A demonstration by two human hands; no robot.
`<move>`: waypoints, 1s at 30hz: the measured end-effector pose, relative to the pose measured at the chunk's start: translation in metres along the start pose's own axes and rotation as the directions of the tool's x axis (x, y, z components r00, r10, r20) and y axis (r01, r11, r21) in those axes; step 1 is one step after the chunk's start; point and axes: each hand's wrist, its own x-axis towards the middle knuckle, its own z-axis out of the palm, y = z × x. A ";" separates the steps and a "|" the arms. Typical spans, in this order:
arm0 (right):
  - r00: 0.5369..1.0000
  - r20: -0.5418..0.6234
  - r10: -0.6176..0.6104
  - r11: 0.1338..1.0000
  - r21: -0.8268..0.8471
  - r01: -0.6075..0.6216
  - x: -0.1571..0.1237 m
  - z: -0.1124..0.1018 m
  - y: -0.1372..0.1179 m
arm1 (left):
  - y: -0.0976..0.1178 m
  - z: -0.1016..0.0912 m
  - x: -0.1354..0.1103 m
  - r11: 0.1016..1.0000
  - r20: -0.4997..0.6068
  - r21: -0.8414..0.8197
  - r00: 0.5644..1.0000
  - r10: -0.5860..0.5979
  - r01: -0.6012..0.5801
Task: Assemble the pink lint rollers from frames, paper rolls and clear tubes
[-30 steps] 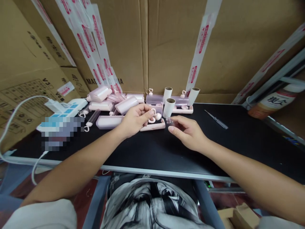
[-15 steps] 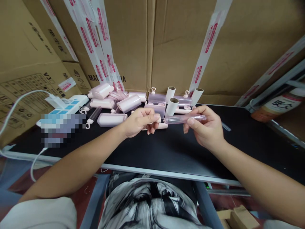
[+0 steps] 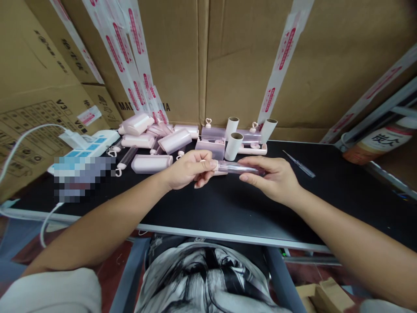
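1. Hands met in the head view, just above the black table. The left hand and the right hand held one clear tube between them.
2. The tube lay flat, a little above the table and in front of the person's chest.
3. The left hand was closed tight. Its fingertips pinched the left end of the tube, where a small pink bit showed. I could not tell if that bit was joined on.
4. The right hand was only partly closed. Its fingers were nearly straight along the tube, and the right end sat between them and the thumb.
5. The step looked like work on the left end of the tube, with the right hand keeping it steady.
6. I think a next move would need the right hand to keep the tube level and the left fingers to push or twist gently.
7. Behind the hands stood cardboard tubes, and pink cases lay in a heap.
8. A screwdriver lay off to the right, well apart. A power strip sat at the left, and cardboard boxes made a wall at the back.
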 end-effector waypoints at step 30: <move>0.959 0.154 -0.238 0.929 -0.253 0.271 -0.011 0.018 -0.012 | 0.005 0.004 -0.007 0.987 0.157 0.136 0.982 -0.103 0.081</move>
